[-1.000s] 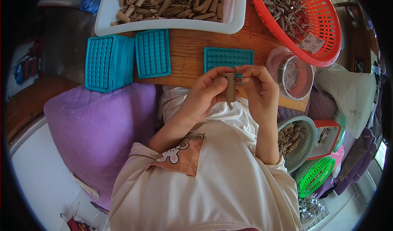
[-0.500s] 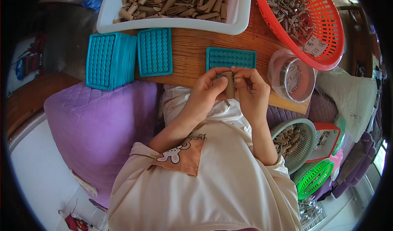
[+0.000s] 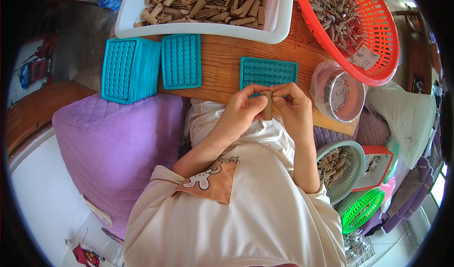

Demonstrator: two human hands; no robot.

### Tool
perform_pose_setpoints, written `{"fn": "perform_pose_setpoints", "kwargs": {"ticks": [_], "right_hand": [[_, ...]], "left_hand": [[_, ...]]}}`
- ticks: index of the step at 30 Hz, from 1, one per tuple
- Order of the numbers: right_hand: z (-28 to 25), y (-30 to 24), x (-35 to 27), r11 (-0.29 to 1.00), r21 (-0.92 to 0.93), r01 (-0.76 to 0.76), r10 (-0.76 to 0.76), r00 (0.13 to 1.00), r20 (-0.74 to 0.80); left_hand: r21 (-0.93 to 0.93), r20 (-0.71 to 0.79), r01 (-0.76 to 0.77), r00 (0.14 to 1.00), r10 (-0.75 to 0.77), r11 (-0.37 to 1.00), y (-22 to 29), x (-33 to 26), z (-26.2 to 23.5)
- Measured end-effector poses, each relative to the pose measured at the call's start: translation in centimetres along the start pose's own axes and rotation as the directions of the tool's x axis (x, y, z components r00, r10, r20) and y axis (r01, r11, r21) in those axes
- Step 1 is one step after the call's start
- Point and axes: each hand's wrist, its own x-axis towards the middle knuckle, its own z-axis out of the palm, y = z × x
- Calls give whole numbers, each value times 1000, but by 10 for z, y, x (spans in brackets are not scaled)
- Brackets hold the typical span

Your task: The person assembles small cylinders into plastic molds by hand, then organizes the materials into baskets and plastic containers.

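Both hands meet at the near edge of the wooden board (image 3: 222,63) — the left hand (image 3: 243,108) and right hand (image 3: 293,106) pinch a small brown tube (image 3: 267,106) upright between their fingertips (just below a teal dimpled tray (image 3: 268,72)).

We see the white tray (image 3: 283,11) and red basket (image 3: 378,44) cut off by the frame's upper edge, the teal tray (image 3: 268,72) partly hidden behind both hands, and the green basket (image 3: 362,210) at lower right half hidden.
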Motion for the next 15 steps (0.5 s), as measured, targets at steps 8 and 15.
{"fn": "perform_pose_setpoints", "kwargs": {"ticks": [8,15], "right_hand": [[-49,-28,6,997,44,-59,39,930,366],[-76,-55,-6,833,-322,450,-182,772,609]], "left_hand": [[-159,278,257,938,-207,953,5,1,13],[43,468,152,870,-154,987,3,0,28]]}}
